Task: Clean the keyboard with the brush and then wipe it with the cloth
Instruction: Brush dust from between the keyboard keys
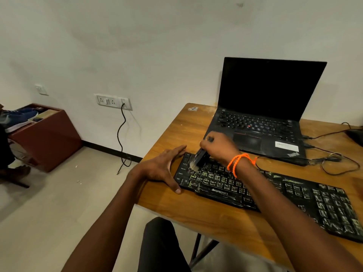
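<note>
Keyboard (265, 193) lies lengthwise across the worktop (206, 218), its long axis running rightward from the right hand (218, 147), which grips a brush (198, 159) at the far-left keys, while the flat, open left hand (165, 167) braces that end.

A black plastic keyboard (265, 195), its keys smeared with pale streaks, lies on a glossy wood-grain table (206, 213) beside a matt black laptop (261, 118); an orange cord bracelet (238, 163).
</note>
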